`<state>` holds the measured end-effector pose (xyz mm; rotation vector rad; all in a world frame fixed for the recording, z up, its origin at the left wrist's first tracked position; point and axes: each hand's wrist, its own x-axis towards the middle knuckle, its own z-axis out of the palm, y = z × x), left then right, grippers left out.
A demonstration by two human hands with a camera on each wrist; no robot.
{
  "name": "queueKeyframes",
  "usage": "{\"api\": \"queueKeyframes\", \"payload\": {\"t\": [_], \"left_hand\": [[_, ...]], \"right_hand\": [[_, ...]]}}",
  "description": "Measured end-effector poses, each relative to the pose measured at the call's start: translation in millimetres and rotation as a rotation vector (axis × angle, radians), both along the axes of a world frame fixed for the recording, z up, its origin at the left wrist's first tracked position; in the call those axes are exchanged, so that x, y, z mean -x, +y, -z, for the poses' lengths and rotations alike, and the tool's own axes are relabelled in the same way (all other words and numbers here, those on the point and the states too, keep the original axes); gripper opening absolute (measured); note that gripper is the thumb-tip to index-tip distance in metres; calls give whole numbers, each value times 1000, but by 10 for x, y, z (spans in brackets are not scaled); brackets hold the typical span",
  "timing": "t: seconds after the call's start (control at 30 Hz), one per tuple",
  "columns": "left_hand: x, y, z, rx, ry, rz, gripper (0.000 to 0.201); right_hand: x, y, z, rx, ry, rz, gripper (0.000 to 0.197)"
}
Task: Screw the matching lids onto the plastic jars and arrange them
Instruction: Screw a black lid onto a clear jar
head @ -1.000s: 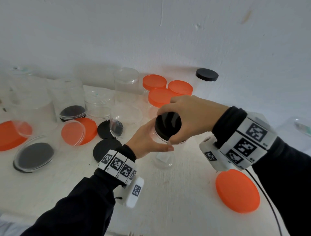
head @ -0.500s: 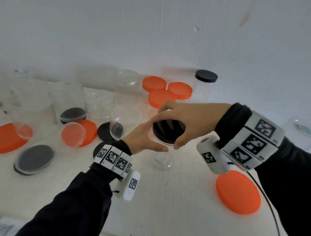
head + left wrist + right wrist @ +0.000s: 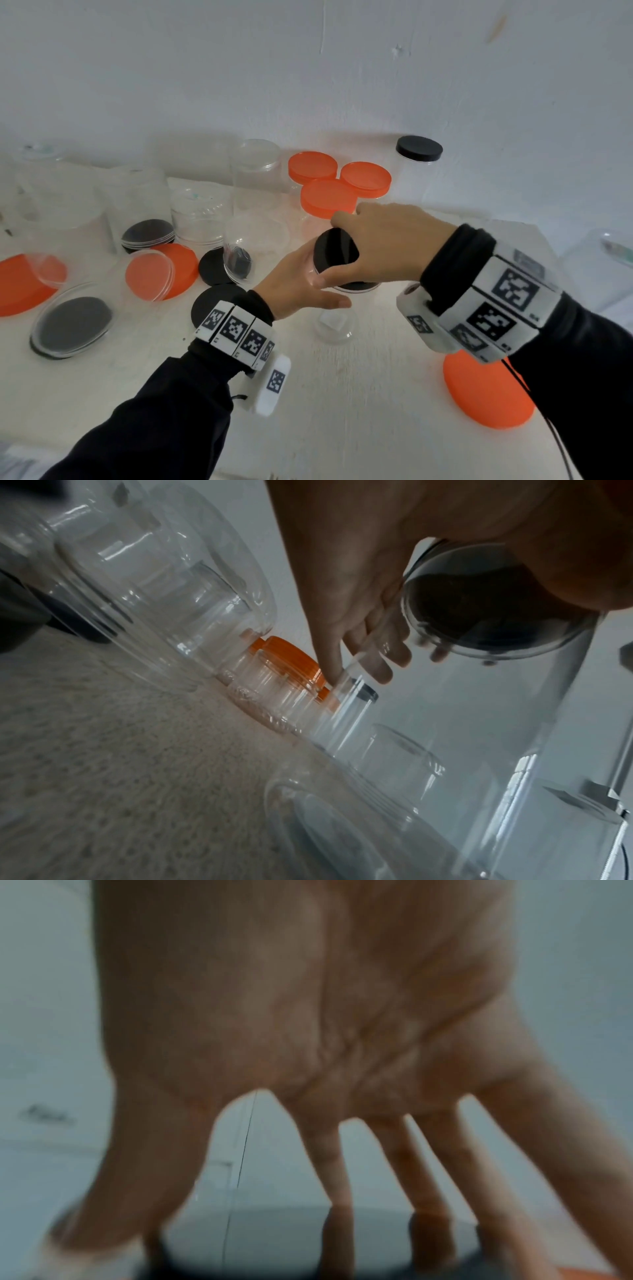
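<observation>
In the head view a clear plastic jar (image 3: 337,325) is held just above the white table (image 3: 342,411) with a black lid (image 3: 330,243) on its mouth. My left hand (image 3: 308,274) grips the jar's upper wall, thumb on the near side and fingers behind. My right hand (image 3: 339,260) comes from the right and grips the lid's rim with spread fingers. The left wrist view shows the jar (image 3: 479,723) from below, with the lid (image 3: 496,610) dark at its top. In the blurred right wrist view, fingers (image 3: 339,1191) reach down to the lid (image 3: 274,1240).
Three orange-lidded jars (image 3: 329,198) and a black-lidded jar (image 3: 419,150) stand by the back wall. Several open clear jars (image 3: 202,212) crowd the left. Loose black lids (image 3: 219,305) and orange lids (image 3: 178,270) lie left of my hands. One orange lid (image 3: 486,394) lies front right.
My right hand has twisted round on the black lid, its thumb swinging toward me. The left hand keeps hold of the jar, which has shifted slightly.
</observation>
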<state>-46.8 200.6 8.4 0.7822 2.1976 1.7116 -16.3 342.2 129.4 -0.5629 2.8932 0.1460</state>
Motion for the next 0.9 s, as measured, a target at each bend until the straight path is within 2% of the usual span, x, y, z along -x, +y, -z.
{"api": "queueKeyframes", "payload": {"t": [0.1, 0.17, 0.33, 0.43, 0.57, 0.67, 0.77, 0.83, 0.9], "left_hand": [[7, -6, -3, 30, 17, -35, 79], [-7, -8, 5, 14, 1, -37, 77], [-42, 19, 0, -8, 13, -51, 75], [-37, 12, 8, -12, 27, -48, 81], [-43, 6, 32, -15, 11, -41, 88], [-51, 26, 39, 3, 8, -44, 87], [-58, 27, 13, 45, 39, -75, 75], [-65, 26, 2, 45, 46, -69, 74], [-66, 26, -1, 44, 54, -58, 75]], "right_hand": [[52, 48, -95, -14, -244, -70, 86], [69, 36, -136, -35, -267, -131, 88], [98, 20, -146, 48, -177, -89, 70], [64, -13, -62, 80, -4, -52, 52], [-34, -35, 26, 65, 127, 35, 59], [-56, 23, -11, -49, -3, 32, 70], [-46, 53, -124, -13, -210, -90, 83], [-23, 60, -176, 23, -266, -131, 79], [11, 61, -183, 52, -229, -119, 73]]}}
